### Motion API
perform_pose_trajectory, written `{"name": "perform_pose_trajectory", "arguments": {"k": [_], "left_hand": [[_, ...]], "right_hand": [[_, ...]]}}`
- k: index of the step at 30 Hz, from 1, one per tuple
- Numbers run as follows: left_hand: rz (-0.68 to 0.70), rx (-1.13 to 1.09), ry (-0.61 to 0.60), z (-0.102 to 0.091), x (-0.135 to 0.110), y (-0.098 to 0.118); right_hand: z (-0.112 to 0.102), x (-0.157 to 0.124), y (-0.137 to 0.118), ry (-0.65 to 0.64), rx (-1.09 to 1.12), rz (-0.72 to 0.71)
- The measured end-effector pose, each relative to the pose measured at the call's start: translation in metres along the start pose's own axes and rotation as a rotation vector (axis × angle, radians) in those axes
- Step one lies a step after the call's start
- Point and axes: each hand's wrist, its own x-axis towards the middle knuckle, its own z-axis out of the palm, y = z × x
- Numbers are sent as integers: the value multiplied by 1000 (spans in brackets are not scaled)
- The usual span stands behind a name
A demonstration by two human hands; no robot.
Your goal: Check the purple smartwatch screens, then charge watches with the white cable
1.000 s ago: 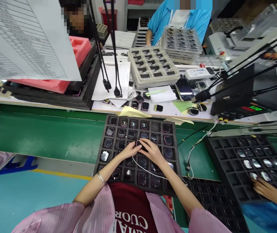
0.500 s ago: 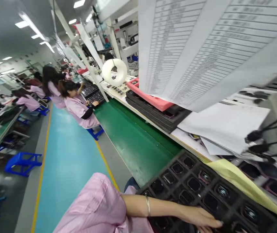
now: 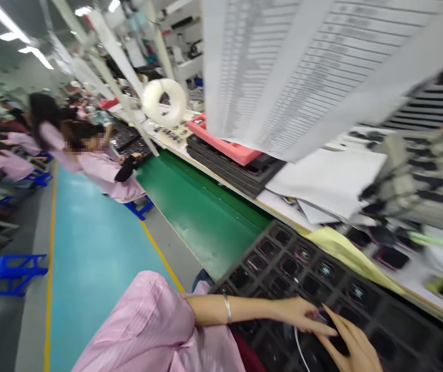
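My left hand (image 3: 301,315) and my right hand (image 3: 351,346) meet over a black foam tray (image 3: 283,258) whose pockets hold small smartwatch bodies. The fingers of both hands pinch a dark watch body (image 3: 335,338) just above the tray. A thin white cable (image 3: 298,347) runs down from the spot where the fingers meet. A silver bangle (image 3: 227,308) sits on my left wrist, and my pink sleeve (image 3: 147,325) fills the bottom left. The picture is smeared by head motion.
A green conveyor belt (image 3: 201,206) runs away to the left. Stacked black trays with a pink foam tray (image 3: 229,147) on top lie beyond it. Printed sheets (image 3: 302,67) hang overhead. Other people in pink coats (image 3: 101,165) sit along the line. Blue stools (image 3: 6,268) stand on the floor.
The view swung from looking down at the tray to looking left along the line, then began turning back right. My right hand has come back into view beside the left.
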Motion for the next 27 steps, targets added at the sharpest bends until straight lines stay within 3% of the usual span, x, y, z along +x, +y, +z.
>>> {"name": "perform_pose_trajectory", "arguments": {"k": [5,11,19,27], "left_hand": [[-28,-6,26,15,-16,-12],[33,-74,-118,24,-20,-29],[119,-24,-79,26,-26,-40],[103,81,-18,28,-24,-48]], "right_hand": [[-8,-12,-34,-69,-42,180],[0,-38,-45,-64,-69,387],[11,-49,-47,29,78,412],[7,-51,-42,9,132,405]]}}
